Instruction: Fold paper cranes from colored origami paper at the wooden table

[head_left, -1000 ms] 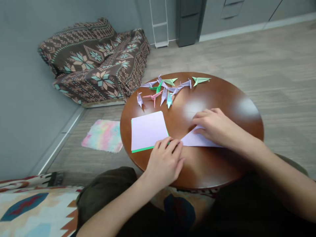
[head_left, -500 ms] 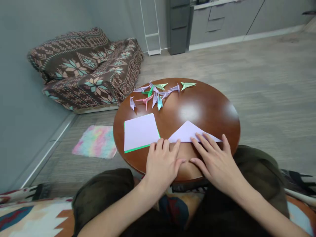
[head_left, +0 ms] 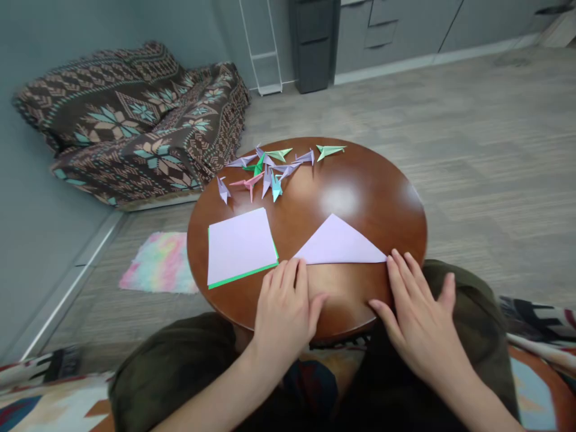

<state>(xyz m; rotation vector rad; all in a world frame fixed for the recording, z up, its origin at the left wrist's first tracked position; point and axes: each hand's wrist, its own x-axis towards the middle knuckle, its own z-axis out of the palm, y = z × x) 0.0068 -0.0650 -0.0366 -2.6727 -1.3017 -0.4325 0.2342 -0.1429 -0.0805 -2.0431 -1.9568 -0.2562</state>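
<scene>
A lilac sheet of origami paper [head_left: 338, 243], folded into a triangle, lies on the round brown table [head_left: 382, 192] with its long folded edge toward me. My left hand [head_left: 284, 300] rests its fingertips on the triangle's left corner, fingers stretched out and thumb apart. At the right corner, the fingertips of my right hand [head_left: 416, 306] touch the paper's tip, with the fingers spread. Neither hand grasps anything. Left of the triangle lies a stack of square paper [head_left: 242, 246], lilac on top with green showing at the edges.
Several folded paper cranes [head_left: 265, 171] in lilac, green, pink and blue stand at the table's far left. A light green crane [head_left: 330, 151] sits apart from them. Beyond are a sofa with a patterned cover [head_left: 148, 126] and a fluffy pastel rug [head_left: 162, 261].
My right hand has slid right along the folded edge, from the triangle's right half to its right corner. My left hand stays at the left corner. The view has shifted slightly.
</scene>
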